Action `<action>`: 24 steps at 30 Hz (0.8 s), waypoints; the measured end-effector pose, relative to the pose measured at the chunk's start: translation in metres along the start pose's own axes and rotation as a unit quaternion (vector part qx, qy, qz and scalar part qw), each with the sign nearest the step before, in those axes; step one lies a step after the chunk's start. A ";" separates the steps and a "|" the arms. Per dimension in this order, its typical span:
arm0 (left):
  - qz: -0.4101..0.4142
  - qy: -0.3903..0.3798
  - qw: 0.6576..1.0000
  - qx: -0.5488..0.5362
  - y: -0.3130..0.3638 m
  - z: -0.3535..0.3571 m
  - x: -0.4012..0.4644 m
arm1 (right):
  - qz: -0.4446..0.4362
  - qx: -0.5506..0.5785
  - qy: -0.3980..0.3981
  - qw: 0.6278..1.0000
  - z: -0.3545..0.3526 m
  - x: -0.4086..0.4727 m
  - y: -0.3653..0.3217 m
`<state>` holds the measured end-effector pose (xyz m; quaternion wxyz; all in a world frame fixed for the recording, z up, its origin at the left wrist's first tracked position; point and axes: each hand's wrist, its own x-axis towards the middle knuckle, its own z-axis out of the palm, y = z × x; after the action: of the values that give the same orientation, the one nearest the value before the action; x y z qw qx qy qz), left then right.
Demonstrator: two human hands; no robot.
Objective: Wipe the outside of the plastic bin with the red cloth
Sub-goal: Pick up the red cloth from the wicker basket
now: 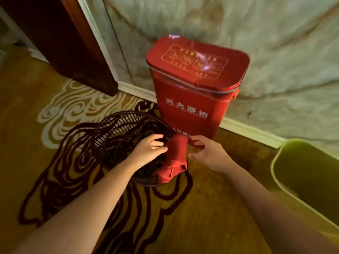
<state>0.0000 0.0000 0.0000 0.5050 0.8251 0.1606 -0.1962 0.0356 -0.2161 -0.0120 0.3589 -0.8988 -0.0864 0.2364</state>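
A red cloth [176, 158] hangs bunched over the right rim of a dark wicker basket [117, 132] on the carpet. My left hand [149, 149] reaches across the basket and pinches the cloth's upper left side. Just right of the cloth, my right hand [207, 153] has its fingers spread, the fingertips at the cloth's edge. A red plastic bin [185, 99] with a closed lid and white lettering stands against the wall directly behind the cloth. A yellow-green plastic bin [311, 173], open-topped, stands at the right edge.
A patterned gold and dark red carpet [55, 162] covers the floor. A pale marbled wall with a white skirting board [256, 132] runs behind the red bin. A dark wooden door [64, 43] is at the upper left.
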 end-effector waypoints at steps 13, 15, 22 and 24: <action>0.024 -0.015 0.995 -0.100 -0.086 0.063 0.085 | 0.000 0.217 0.126 0.968 0.116 0.072 0.060; 0.020 0.002 0.994 -0.105 -0.082 0.064 0.080 | 0.016 0.220 0.145 0.964 0.118 0.066 0.055; 0.096 0.064 0.982 -0.149 -0.070 0.075 0.065 | -0.016 0.267 0.134 0.954 0.122 0.052 0.052; 0.114 0.066 0.979 -0.155 -0.063 0.083 0.059 | -0.014 0.324 0.121 0.938 0.119 0.045 0.054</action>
<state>0.0086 -0.0428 -0.1115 0.6338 0.7610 0.1269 -0.0555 0.0166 -0.1690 -0.1400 0.6414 -0.7545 0.0265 0.1365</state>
